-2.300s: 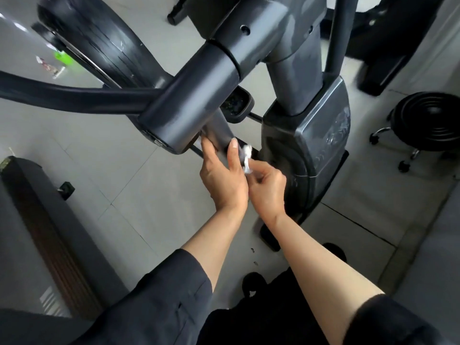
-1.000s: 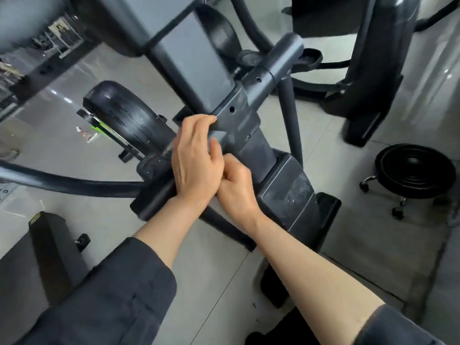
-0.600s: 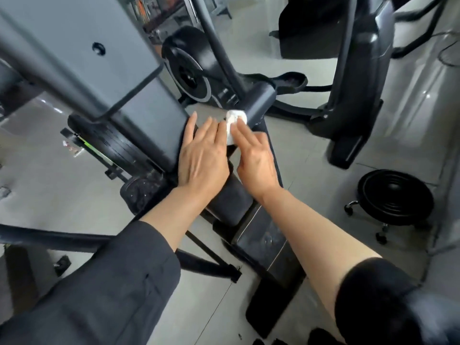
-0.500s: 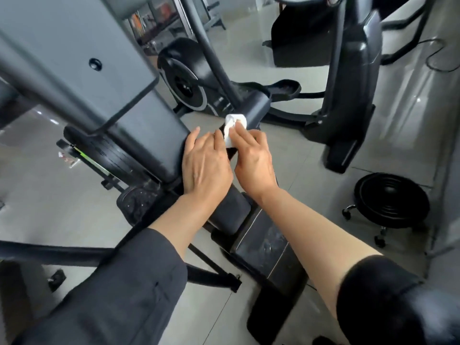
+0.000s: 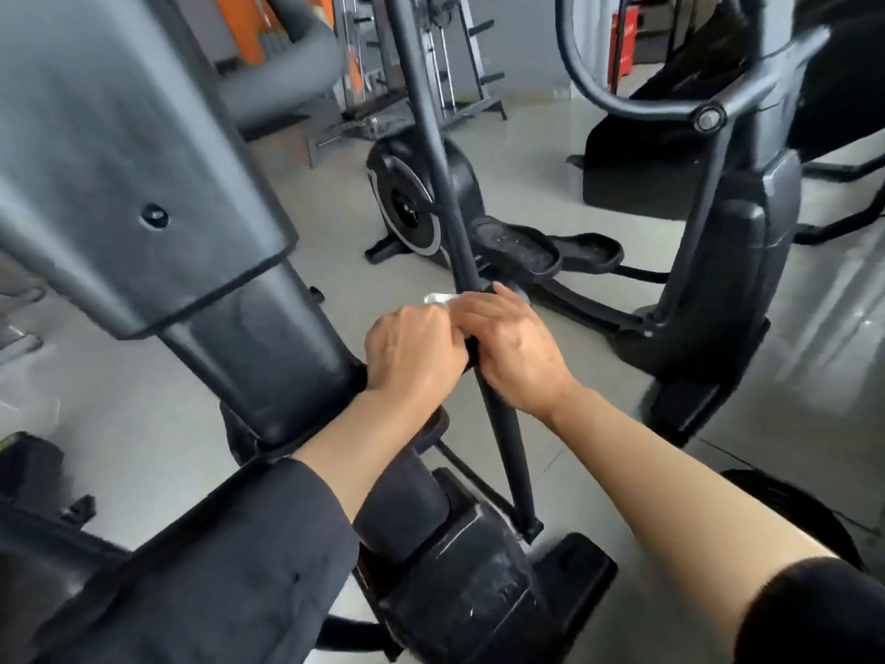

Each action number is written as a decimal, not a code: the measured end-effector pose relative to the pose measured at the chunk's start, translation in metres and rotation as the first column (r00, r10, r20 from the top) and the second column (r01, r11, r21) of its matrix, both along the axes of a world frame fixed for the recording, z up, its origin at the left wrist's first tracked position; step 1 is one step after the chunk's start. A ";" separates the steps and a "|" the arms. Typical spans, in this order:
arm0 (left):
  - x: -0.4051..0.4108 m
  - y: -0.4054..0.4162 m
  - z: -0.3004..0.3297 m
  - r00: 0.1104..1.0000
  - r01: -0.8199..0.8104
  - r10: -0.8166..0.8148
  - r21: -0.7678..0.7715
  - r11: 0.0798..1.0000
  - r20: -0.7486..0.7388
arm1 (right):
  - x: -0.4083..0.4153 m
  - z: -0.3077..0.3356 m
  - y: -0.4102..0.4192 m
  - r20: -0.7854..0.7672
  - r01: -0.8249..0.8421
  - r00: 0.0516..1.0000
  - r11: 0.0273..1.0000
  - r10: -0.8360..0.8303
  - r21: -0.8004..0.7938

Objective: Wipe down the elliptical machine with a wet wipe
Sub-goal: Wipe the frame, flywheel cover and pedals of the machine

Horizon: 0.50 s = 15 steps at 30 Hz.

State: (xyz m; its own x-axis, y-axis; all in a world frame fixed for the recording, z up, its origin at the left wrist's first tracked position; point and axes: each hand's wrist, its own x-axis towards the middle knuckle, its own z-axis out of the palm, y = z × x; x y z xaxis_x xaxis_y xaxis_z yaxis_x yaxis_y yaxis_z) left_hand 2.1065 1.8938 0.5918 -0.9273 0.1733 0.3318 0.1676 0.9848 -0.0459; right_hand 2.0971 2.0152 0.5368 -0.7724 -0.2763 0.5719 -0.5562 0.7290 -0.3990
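Where housing was wiped | hands (image 5: pixel 416 354) now grip upright bar (image 5: pixel 443 194); wipe (image 5: pixel 438 299) between

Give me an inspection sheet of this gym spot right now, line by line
Surface: grey tiled floor, glossy.
Job's things: white wet wipe against the elliptical's slanted black bar; elliptical base scuffed.
Clutter: nothing seen.
Grippers: left hand and right hand both curled around the bar, wipe between them.
Cables: nothing seen.
Surroundings: second elliptical right; weight rack behind.
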 end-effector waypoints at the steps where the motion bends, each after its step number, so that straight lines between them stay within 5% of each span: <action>1: -0.009 0.007 -0.002 0.999 -0.043 0.042 0.061 0.997 0.014 | -0.015 0.002 0.016 0.013 0.013 1.000 1.000 -0.013 -0.002; 5: -0.027 0.018 -0.018 0.991 -0.135 0.135 0.145 0.980 0.008 | -0.062 0.009 0.063 0.212 0.117 0.972 0.990 -0.098 -0.078; 9: -0.031 0.023 -0.021 0.983 -0.182 0.181 0.113 0.977 0.017 | -0.069 0.020 0.062 0.242 -0.218 0.941 0.970 0.238 -0.108; 12: -0.029 0.027 -0.020 0.975 -0.221 0.221 0.058 0.973 0.020 | -0.093 0.019 0.068 0.449 -0.109 0.867 0.962 0.214 -0.249; 15: -0.028 0.033 -0.018 0.966 -0.258 0.258 0.005 0.966 0.026 | -0.081 0.011 0.067 0.479 -0.013 0.847 0.910 0.230 -0.414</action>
